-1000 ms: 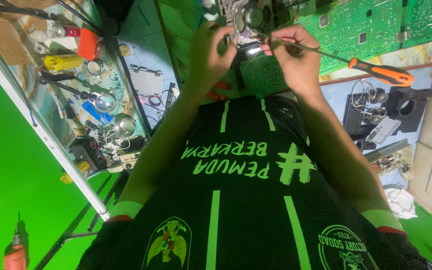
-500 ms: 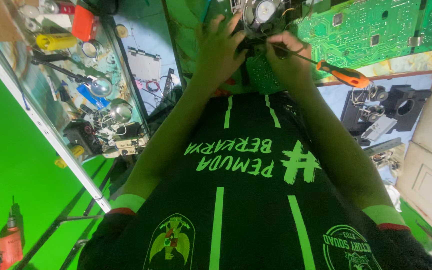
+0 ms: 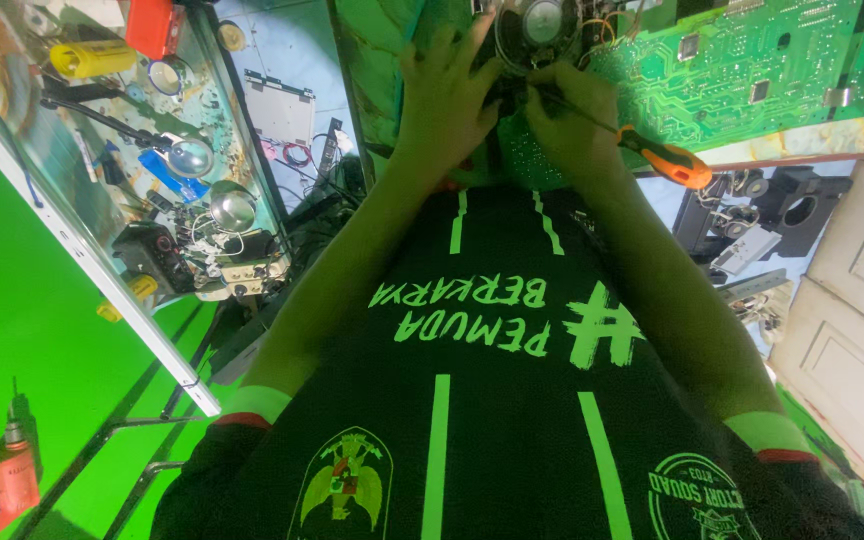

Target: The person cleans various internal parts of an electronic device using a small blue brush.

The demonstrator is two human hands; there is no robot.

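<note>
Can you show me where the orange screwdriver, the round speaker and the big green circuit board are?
orange screwdriver (image 3: pixel 674 163): head view, on its orange handle.
round speaker (image 3: pixel 542 25): head view, on its middle cone.
green circuit board (image 3: pixel 742 70): head view, on a bare green patch.

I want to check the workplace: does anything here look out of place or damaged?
Nothing looks damaged. The left hand steadies a round grey speaker; the right hand holds an orange-handled screwdriver beside a green circuit board. Only the glass shelf looks cluttered.

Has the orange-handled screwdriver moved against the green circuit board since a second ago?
Cannot tell for certain: the camera shifted, but the screwdriver stays in the right hand, its handle just below the green circuit board.
</note>
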